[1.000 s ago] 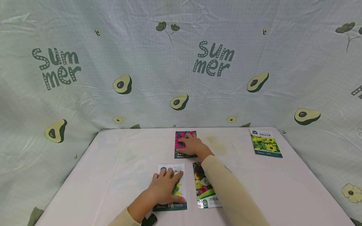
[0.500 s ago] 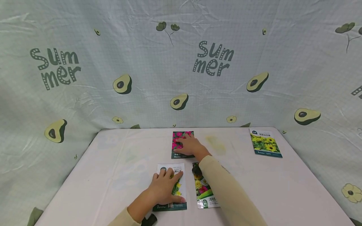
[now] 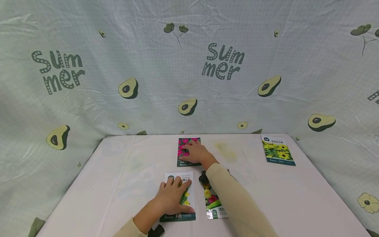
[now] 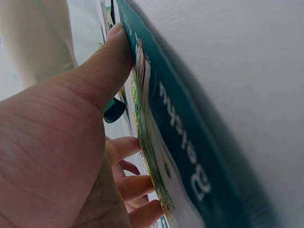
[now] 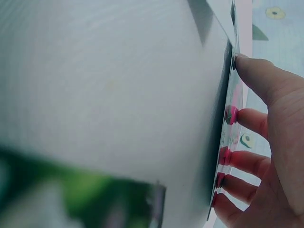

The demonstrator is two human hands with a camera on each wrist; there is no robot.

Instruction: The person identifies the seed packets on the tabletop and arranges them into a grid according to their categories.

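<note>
My left hand (image 3: 171,199) lies with fingers spread on a white seed packet (image 3: 189,194) with yellow flowers, whose teal lower band (image 4: 190,142) fills much of the left wrist view. Farther back, my right hand (image 3: 197,154) presses its fingertips on a pink-flowered seed packet (image 3: 181,153) near the table's far edge; the right wrist view shows thumb and fingers (image 5: 247,164) spread along its face. Under my right forearm lies a third packet (image 3: 211,199) with mixed flowers, partly hidden by the sleeve.
A yellow-flowered seed packet (image 3: 278,150) lies at the far right corner of the pale table (image 3: 97,194). Behind the table hangs a curtain (image 3: 160,65) printed with avocados. Black devices (image 3: 157,231) sit at both wrists.
My right hand has slid the pink-flowered seed packet a little to the left along the tabletop. The left hand and its packet have stayed in place.
</note>
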